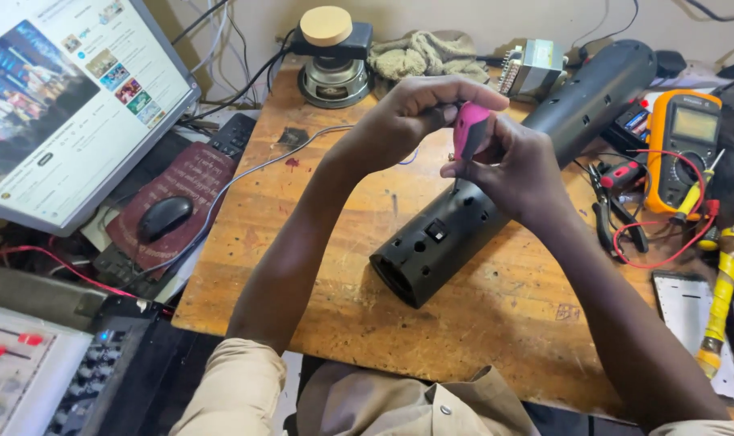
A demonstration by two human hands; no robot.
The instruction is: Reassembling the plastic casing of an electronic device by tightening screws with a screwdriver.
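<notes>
both hands (472, 149) clamped on pink-handled screwdriver (469, 129), tip at black tubular speaker housing (496, 182) lying across wooden table (318, 266). judged best: shaft square, firm downward pressure, housing steadied.

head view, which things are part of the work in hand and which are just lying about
In use: pink-handled screwdriver, black tube housing, left hand, right hand.

Lying about: multimeter, pliers, mouse, loudspeaker driver, monitor.
</notes>
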